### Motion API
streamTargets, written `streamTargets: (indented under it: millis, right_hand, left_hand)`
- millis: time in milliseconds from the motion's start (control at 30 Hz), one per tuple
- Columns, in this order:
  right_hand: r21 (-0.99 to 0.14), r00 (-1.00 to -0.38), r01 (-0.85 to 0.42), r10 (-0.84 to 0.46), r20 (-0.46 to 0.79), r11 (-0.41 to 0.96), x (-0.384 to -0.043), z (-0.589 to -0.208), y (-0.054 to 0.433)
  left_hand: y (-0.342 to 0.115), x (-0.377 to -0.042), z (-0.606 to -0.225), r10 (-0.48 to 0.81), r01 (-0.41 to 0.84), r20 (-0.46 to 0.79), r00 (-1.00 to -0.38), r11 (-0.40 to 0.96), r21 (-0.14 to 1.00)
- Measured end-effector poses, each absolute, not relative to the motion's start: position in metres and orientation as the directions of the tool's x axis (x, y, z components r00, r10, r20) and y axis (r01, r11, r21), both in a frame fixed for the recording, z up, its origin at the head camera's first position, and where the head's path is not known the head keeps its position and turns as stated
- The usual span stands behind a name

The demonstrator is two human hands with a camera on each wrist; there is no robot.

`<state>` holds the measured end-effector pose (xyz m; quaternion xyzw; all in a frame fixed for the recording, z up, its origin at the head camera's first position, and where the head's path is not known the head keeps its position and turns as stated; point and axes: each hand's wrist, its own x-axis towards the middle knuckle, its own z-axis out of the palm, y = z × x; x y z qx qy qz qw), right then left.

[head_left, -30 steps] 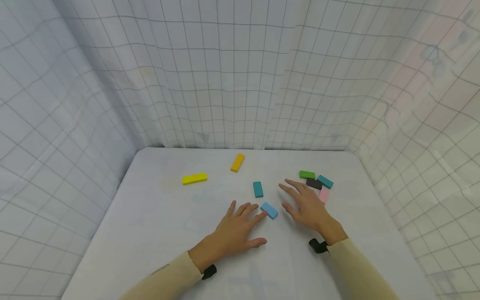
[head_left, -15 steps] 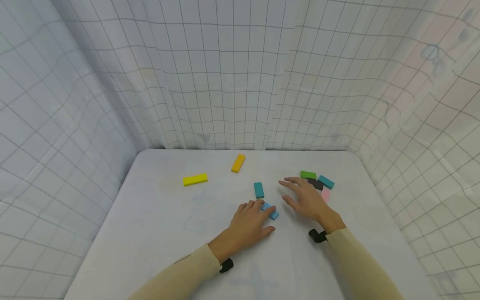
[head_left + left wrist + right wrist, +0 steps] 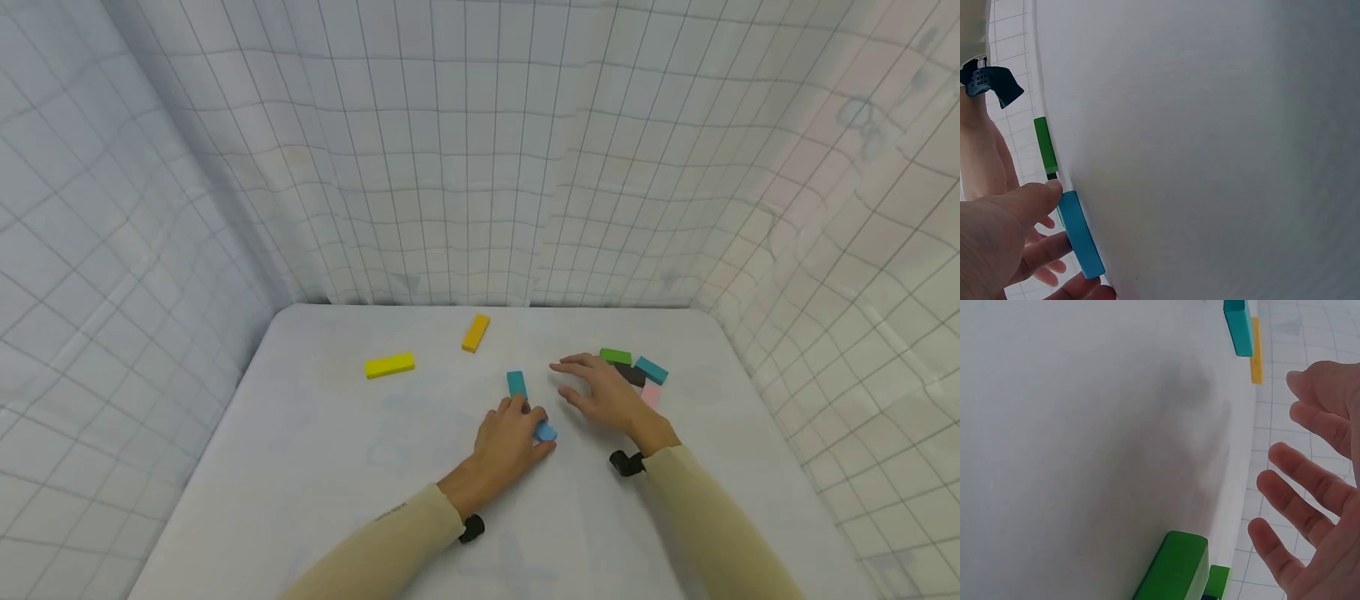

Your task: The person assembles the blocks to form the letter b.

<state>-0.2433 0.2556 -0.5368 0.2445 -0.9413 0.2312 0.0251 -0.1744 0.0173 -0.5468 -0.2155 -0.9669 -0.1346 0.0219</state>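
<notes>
In the head view my left hand (image 3: pixel 506 437) curls over a light blue block (image 3: pixel 547 432) on the white table. Up close in the left wrist view, the thumb of that hand is at one end of the block (image 3: pixel 1082 234) and fingers are along its side and other end. Just beyond the fingertips lies a teal block (image 3: pixel 517 384). My right hand (image 3: pixel 603 396) hovers with its fingers apart, holding nothing, left of a cluster of blocks. In the right wrist view, its fingers (image 3: pixel 1297 469) are spread, with a green block (image 3: pixel 1175 565) lower in the picture.
The cluster on the right has a green block (image 3: pixel 616 357), a black block (image 3: pixel 631 375), a blue-teal block (image 3: pixel 652 370) and a pink block (image 3: pixel 651 393). Farther back lie a yellow block (image 3: pixel 389 365) and an orange block (image 3: pixel 476 332). Grid-patterned curtains (image 3: pixel 480 192) enclose the table.
My left hand has moved right and forward, and its fingers have curled over the light blue block. The right hand has shifted slightly left, still apart from the blocks.
</notes>
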Motion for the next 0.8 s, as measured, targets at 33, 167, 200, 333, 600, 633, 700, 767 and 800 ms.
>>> streamTargets:
  millis: [33,167,200,333,600,633,700,767,800]
  right_hand:
    - [-0.424,-0.880,-0.471,-0.450,0.156,0.774,-0.244,-0.538,0.255]
    - [-0.431,-0.876,-0.475,-0.459,0.148,0.768,-0.248,-0.540,0.254]
    - [-0.433,-0.874,-0.479,-0.462,0.152,0.764,-0.248,-0.540,0.253]
    - [-0.450,-0.873,-0.478,-0.463,0.151,0.754,-0.251,-0.538,0.252]
    - [-0.450,-0.859,-0.499,-0.490,0.147,0.741,-0.254,-0.541,0.247]
    - [-0.453,-0.856,-0.504,-0.495,0.148,0.735,-0.254,-0.541,0.247]
    - [-0.458,-0.851,-0.510,-0.504,0.147,0.728,-0.255,-0.540,0.244]
    - [-0.460,-0.847,-0.515,-0.511,0.145,0.723,-0.256,-0.539,0.242]
    - [-0.463,-0.845,-0.516,-0.515,0.142,0.721,-0.256,-0.539,0.240]
  left_hand:
    - [0.018,-0.174,-0.547,0.413,0.425,0.103,-0.905,0.870,0.251]
    - [0.020,-0.173,-0.548,0.420,0.436,0.117,-0.900,0.864,0.253]
    - [0.021,-0.173,-0.548,0.421,0.438,0.122,-0.899,0.862,0.254]
    - [0.021,-0.174,-0.549,0.426,0.450,0.145,-0.893,0.852,0.269]
    - [0.019,-0.173,-0.550,0.443,0.474,0.169,-0.880,0.827,0.302]
    - [0.018,-0.173,-0.550,0.445,0.476,0.169,-0.879,0.825,0.304]
    - [0.016,-0.172,-0.550,0.449,0.482,0.176,-0.876,0.820,0.307]
    - [0.014,-0.171,-0.549,0.453,0.489,0.184,-0.872,0.813,0.315]
    - [0.012,-0.170,-0.548,0.454,0.490,0.185,-0.872,0.811,0.321]
